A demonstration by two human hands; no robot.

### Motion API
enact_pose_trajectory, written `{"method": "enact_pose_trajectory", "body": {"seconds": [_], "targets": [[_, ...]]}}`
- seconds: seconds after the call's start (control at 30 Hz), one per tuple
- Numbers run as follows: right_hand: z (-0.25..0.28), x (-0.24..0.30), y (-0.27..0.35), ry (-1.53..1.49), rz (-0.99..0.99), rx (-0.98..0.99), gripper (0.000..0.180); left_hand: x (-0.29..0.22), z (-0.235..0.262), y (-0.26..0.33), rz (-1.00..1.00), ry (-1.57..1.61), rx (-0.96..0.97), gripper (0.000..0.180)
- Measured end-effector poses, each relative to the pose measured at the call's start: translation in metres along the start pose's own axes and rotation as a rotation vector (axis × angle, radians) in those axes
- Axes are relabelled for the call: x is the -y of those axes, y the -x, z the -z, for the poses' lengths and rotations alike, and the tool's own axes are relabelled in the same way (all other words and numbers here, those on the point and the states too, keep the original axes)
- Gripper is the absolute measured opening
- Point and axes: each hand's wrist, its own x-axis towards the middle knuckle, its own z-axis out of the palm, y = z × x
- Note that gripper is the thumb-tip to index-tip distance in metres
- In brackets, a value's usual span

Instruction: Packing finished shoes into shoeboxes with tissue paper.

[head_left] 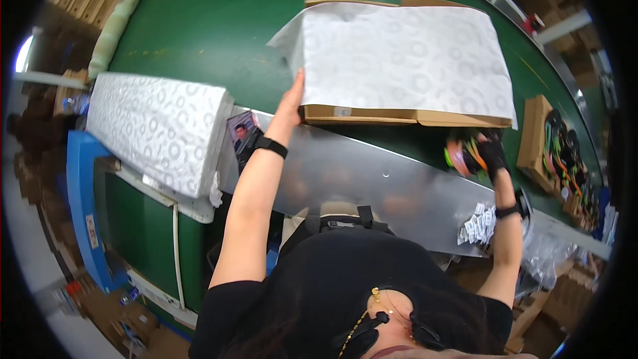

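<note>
An open cardboard carton (372, 118) lies on the green belt, covered by a sheet of white patterned paper (399, 50). My left hand (290, 102) rests against the carton's left end, fingers stretched along its side. At the carton's front right corner, my right hand (492, 153), in a black glove, closes around a bundle of colourful strappy items (466, 156) in green, orange, pink and black. Motion blurs this bundle, so its exact kind is unclear. Similar items (565, 153) fill a smaller cardboard box (530, 143) on the right.
A paper-covered box (159, 126) stands at left, above a blue-edged machine frame (86, 206). A metal ledge (359, 173) runs along the near side of the belt (219, 13). Small white packets (477, 226) lie in a pile by my right wrist. Clear plastic (548, 252) hangs below.
</note>
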Motion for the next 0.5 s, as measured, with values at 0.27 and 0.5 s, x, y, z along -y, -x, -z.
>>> {"method": "enact_pose_trajectory", "body": {"seconds": [0.27, 0.5], "targets": [[0.182, 0.096, 0.071, -0.733, -0.017, 0.389, 0.016, 0.032, 0.015, -0.004, -0.241, 0.068, -0.23, 0.027], [0.226, 0.18, 0.031, -1.217, -0.113, 0.08, 0.025, 0.07, -0.004, 0.009, -0.328, 0.217, -0.252, 0.029]]}}
